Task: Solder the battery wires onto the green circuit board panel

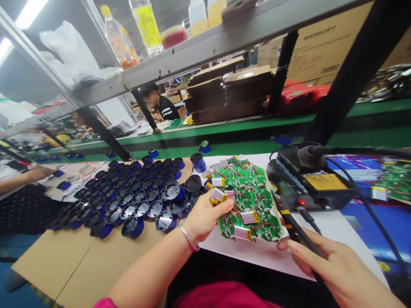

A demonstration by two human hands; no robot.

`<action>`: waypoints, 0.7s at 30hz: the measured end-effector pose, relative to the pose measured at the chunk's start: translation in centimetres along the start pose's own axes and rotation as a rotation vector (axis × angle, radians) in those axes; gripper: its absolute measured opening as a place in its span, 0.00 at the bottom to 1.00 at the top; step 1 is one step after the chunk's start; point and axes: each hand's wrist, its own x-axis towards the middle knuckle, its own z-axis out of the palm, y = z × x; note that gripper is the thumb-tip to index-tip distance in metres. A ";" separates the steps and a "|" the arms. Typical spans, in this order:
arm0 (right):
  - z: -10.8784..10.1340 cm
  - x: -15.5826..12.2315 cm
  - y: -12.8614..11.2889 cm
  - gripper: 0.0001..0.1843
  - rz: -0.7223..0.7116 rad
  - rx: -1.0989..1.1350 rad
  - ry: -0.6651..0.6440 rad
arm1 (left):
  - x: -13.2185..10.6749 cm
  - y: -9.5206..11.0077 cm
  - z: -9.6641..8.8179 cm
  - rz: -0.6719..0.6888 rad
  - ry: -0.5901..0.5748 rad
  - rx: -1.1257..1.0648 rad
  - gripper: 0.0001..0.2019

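My left hand (205,216) is closed, thumb and fingers pinching a small silver battery (218,195) with yellow tape at the left edge of a green circuit board panel (266,205). Several more silver batteries with red wires lie on that panel. In my right hand (334,261) is a soldering iron (300,237) with a black grip, slanting up and left along the panel's right side. My right fingertips are close to the panel's lower right corner; whether they touch it I cannot tell.
Many round blue-black housings (141,208) crowd the cardboard at left. A soldering station (298,179) with a yellow sponge and trailing cables stands at right. Bottles (146,25) line a metal shelf overhead. One co-worker (162,105) sits beyond; another's arm (22,179) reaches in at left.
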 end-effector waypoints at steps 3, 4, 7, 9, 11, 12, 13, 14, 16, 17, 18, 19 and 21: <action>0.4 -0.7 0.7 0.22 -0.001 0.361 -0.171 | -0.1 0.1 0.4 -0.077 -0.033 -0.138 0.18; 0.5 -0.8 0.8 0.20 0.004 0.489 -0.206 | -0.2 0.2 0.4 -0.100 -0.040 -0.175 0.18; 0.5 -0.7 0.7 0.19 0.004 0.575 -0.185 | -0.2 0.3 0.5 -0.116 -0.044 -0.213 0.19; 0.2 -0.2 0.5 0.21 0.011 0.372 -0.125 | -0.1 0.2 0.3 -0.083 -0.024 -0.186 0.19; -0.1 0.4 0.3 0.23 0.017 0.183 -0.071 | -0.2 0.0 0.1 -0.047 -0.009 -0.135 0.17; -0.2 0.7 0.1 0.23 0.016 0.151 -0.048 | -0.3 -0.2 0.0 -0.037 -0.011 -0.106 0.16; -0.2 0.9 -0.1 0.24 0.012 0.151 -0.022 | -0.4 -0.3 -0.1 -0.035 -0.017 -0.077 0.15; -0.1 1.1 -0.3 0.25 0.008 0.157 -0.001 | -0.5 -0.4 -0.2 -0.034 -0.024 -0.050 0.15; 0.0 1.4 -0.9 0.26 0.005 0.143 0.052 | -0.7 -0.5 -0.1 -0.031 -0.031 0.000 0.14; 0.2 1.4 -1.2 0.26 0.013 0.123 0.066 | -0.8 -0.5 0.0 -0.027 -0.026 0.020 0.14; 0.2 1.5 -1.5 0.25 0.023 0.099 0.071 | -0.9 -0.5 0.0 -0.024 -0.019 0.040 0.14; 0.3 1.5 -1.7 0.25 0.039 0.077 0.075 | -1.0 -0.4 0.1 -0.024 -0.013 0.059 0.15; 0.2 1.4 -1.8 0.27 0.079 0.040 0.091 | -1.0 -0.3 0.2 -0.032 -0.006 0.098 0.16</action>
